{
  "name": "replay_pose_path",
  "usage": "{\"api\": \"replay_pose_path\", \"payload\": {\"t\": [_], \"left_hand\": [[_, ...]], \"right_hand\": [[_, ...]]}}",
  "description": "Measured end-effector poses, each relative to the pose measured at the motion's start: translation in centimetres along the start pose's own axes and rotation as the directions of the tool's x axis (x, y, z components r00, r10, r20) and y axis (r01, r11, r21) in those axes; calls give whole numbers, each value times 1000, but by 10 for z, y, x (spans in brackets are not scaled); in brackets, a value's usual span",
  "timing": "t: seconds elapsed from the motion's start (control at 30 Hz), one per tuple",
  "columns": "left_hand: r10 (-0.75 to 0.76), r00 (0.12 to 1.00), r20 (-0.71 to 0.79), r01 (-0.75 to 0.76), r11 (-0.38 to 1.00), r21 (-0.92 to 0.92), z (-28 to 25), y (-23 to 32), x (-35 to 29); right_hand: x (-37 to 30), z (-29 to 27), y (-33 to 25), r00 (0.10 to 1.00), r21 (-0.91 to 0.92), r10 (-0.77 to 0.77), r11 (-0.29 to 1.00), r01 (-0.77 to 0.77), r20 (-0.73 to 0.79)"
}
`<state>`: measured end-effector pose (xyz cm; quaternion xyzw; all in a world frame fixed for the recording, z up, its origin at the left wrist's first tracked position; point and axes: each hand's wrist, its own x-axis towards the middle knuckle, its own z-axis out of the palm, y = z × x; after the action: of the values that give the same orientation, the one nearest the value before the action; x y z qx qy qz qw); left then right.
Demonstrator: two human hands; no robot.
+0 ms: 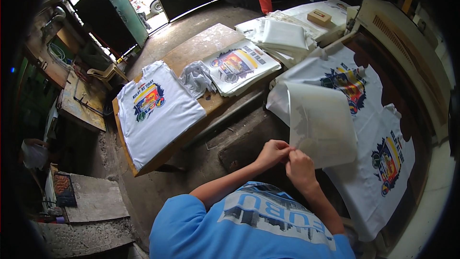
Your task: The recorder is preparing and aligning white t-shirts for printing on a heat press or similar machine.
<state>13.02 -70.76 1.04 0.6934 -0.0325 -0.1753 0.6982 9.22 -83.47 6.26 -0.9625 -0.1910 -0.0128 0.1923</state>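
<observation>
A large translucent film sheet (328,127) curls up in front of me, over the edge of a white shirt with a colourful print (352,84). My left hand (274,156) and my right hand (301,169) meet at the sheet's near left edge, fingers pinched together on it. A faint, ghostly trace of a print shows on the film. Nearer me on the same dark press bed lies another printed white shirt (390,163), partly hanging over the front edge.
Left of me, a wooden table (211,36) carries a stack of printed white shirts (163,124), a crumpled grey cloth (197,79) and a pile of printed sheets (244,67). Beyond are folded white sheets (285,33) and a small box (319,17). The heat press frame (407,43) rises at right.
</observation>
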Motion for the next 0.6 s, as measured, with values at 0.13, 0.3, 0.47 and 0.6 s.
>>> {"api": "replay_pose_path", "payload": {"t": [0.13, 0.3, 0.47, 0.6], "left_hand": [[-2, 997, 73, -1, 999, 41, -14, 14, 9], [-25, 979, 201, 41, 996, -74, -32, 21, 29], [-6, 960, 280, 51, 987, -154, -55, 30, 34], [93, 963, 252, -18, 958, -286, -85, 34, 38]], "right_hand": [[1, 4, -12, 988, 121, 65, 991, -48, -138], [-26, 20, 11, 702, 326, 606, 622, -711, 374], [4, 39, -23, 720, 891, 574, -432, -138, 390], [48, 35, -39, 621, 926, 771, -325, 191, 143]]}}
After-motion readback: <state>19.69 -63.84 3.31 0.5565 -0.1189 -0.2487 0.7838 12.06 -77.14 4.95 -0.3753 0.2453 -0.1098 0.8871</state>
